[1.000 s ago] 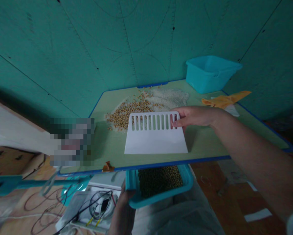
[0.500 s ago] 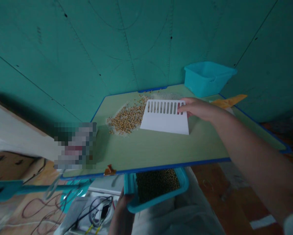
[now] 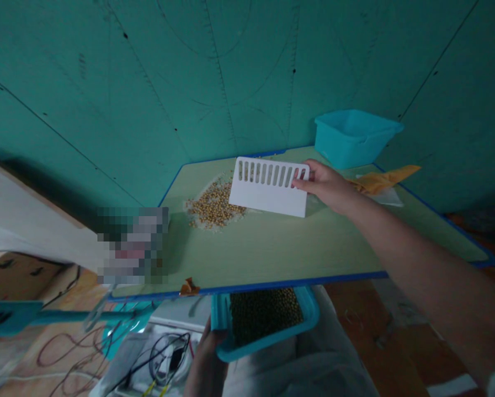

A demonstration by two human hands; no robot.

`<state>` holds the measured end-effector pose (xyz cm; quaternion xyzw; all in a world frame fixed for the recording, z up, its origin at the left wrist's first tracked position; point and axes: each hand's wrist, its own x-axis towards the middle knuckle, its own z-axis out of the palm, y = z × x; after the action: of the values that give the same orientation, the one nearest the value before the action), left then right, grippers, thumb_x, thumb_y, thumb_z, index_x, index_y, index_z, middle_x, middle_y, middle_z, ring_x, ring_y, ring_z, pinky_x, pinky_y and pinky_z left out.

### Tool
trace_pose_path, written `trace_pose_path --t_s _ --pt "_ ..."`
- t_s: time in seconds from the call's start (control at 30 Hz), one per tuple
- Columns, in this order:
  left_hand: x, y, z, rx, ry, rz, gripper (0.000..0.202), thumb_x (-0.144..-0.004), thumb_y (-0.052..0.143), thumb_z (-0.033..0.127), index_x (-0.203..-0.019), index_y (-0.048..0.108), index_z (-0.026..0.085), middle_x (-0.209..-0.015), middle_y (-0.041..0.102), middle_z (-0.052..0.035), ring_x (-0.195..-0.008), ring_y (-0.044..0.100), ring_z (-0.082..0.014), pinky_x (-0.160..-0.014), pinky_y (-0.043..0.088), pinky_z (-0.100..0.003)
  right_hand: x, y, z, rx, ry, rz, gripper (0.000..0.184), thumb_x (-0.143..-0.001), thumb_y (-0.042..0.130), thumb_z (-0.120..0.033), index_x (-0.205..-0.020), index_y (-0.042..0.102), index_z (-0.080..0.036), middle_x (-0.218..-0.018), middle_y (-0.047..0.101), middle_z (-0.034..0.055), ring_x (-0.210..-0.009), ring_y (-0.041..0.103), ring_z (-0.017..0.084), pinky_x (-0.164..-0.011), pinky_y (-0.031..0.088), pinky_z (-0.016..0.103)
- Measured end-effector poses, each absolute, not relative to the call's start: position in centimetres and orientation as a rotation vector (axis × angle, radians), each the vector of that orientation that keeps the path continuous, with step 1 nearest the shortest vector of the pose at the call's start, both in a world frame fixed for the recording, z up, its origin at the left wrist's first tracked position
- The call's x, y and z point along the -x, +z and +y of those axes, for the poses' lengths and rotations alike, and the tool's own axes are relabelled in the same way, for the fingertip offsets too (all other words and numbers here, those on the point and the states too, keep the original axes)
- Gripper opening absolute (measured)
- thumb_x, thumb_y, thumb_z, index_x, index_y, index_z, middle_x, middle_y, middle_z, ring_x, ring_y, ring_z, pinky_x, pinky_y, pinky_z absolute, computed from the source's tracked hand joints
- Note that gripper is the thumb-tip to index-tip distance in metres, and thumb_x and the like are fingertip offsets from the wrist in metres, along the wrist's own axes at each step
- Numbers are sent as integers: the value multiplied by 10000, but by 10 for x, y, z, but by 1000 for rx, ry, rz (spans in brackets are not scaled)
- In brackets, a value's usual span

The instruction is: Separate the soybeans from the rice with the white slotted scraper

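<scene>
My right hand [image 3: 319, 184] grips the right end of a white slotted plastic scraper [image 3: 267, 201], which is held tilted above the table, its slots along the top. Behind and left of it lies a spread of yellow-brown beans [image 3: 214, 207] mixed with small pale grains, partly hidden by the scraper. Below the table's front edge, my left hand [image 3: 214, 337] is closed on the left side of a turquoise tub [image 3: 267, 348]. Dark green beans and some yellowish ones fill the tub, over my lap; most of the left fingers are hidden beneath it.
The pale green table [image 3: 280, 251] has blue edging. At its back right stands another turquoise tub [image 3: 355, 143], near an orange cloth-like piece [image 3: 388, 179]. A brown clip-like piece [image 3: 188, 287] sits on the front edge. Cables lie in an open box [image 3: 168, 358] at lower left.
My right hand has moved the scraper left and upward, with its left end now in front of more of the beans. The left hand and its tub are nearly unmoved.
</scene>
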<state>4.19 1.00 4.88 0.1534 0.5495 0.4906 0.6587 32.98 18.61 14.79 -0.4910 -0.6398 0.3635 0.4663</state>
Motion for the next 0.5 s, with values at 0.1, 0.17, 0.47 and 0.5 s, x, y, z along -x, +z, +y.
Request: trace_pose_path --t_s 0.1,0.17,0.47,0.5 --pt "-44 51 10 -349 1128 1240 546 -588 615 187 -1127 566 263 -787 729 -3 -845 633 -268 -738 489 -375 -311 146 174 1187 760 -1693 229 -749 524 -376 -925 481 -236 -822 595 7 -782 565 170 -673 444 297" --pt "-45 52 11 -342 1129 1225 559 -584 615 182 -1134 560 262 -819 729 -11 -854 633 -273 -743 492 -386 -301 146 165 1200 613 -1772 210 -769 501 -396 -904 497 -234 -806 596 11 -779 564 171 -689 432 293" --pt "-47 50 14 -333 1109 1212 542 -568 605 156 -1102 584 246 -889 723 -34 -911 621 -289 -781 491 -414 -271 138 151 1124 265 -1939 165 -852 396 -330 -932 512 -245 -915 630 28 -870 572 160 -749 412 285" --pt "-48 49 14 -337 1111 1217 537 -567 609 160 -1096 588 254 -887 724 -30 -921 618 -289 -782 491 -408 -267 136 152 1093 263 -1973 163 -856 389 -311 -937 512 -242 -915 634 27 -869 572 157 -752 410 286"
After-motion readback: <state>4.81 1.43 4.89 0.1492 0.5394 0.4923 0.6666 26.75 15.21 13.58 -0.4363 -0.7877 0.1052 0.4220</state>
